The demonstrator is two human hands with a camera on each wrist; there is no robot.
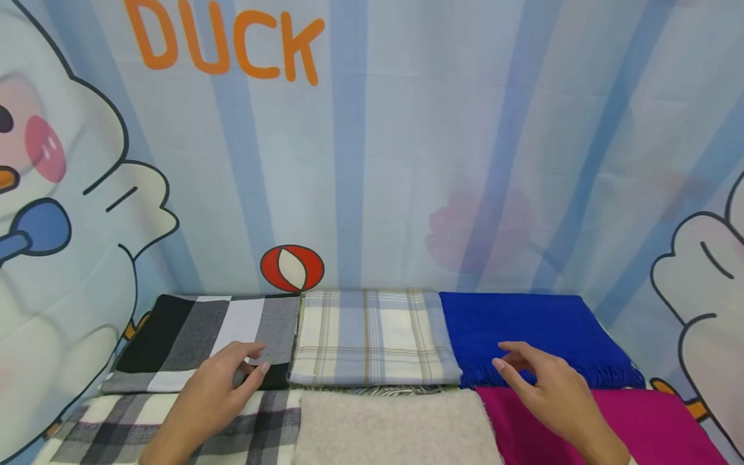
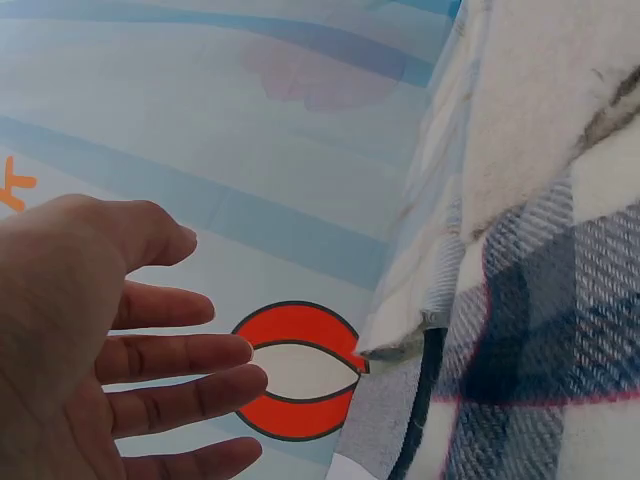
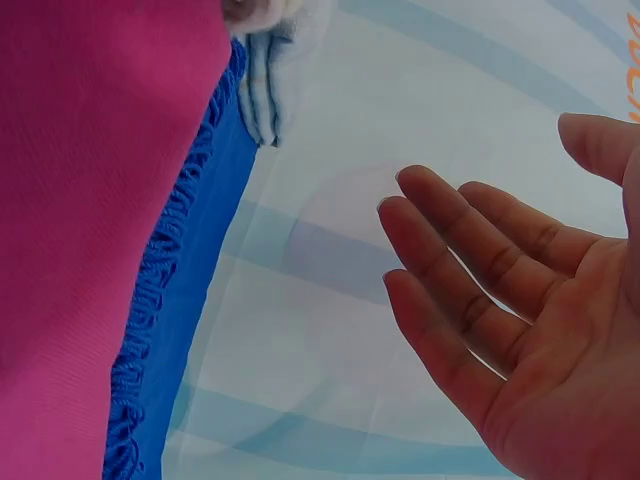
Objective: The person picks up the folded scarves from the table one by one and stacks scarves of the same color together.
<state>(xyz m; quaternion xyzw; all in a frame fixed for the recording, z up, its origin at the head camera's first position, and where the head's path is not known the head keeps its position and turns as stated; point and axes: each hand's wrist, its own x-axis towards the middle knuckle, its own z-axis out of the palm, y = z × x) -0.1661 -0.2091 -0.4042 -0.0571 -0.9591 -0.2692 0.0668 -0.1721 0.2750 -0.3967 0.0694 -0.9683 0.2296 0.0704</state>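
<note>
My left hand (image 1: 217, 394) hovers over the folded black, grey and white scarf (image 1: 197, 332) and the grey-and-cream plaid scarf (image 1: 261, 429) in front of it. In the left wrist view its fingers are spread and hold nothing. Over the magenta scarf (image 1: 651, 420) and the blue fringed scarf (image 1: 523, 326) is my right hand (image 1: 549, 394), also holding nothing, its fingers loosely extended in the right wrist view. Between the hands lie a white and light-blue plaid scarf (image 1: 378, 336) at the back and a plain beige scarf (image 1: 395, 426) in front.
A light-blue striped cloth backdrop (image 1: 395, 161) rises behind the scarves. Printed on it are orange letters (image 1: 256, 45), a red-and-white ball (image 1: 292, 268) and white cartoon figures at both sides. The folded scarves lie side by side in two rows.
</note>
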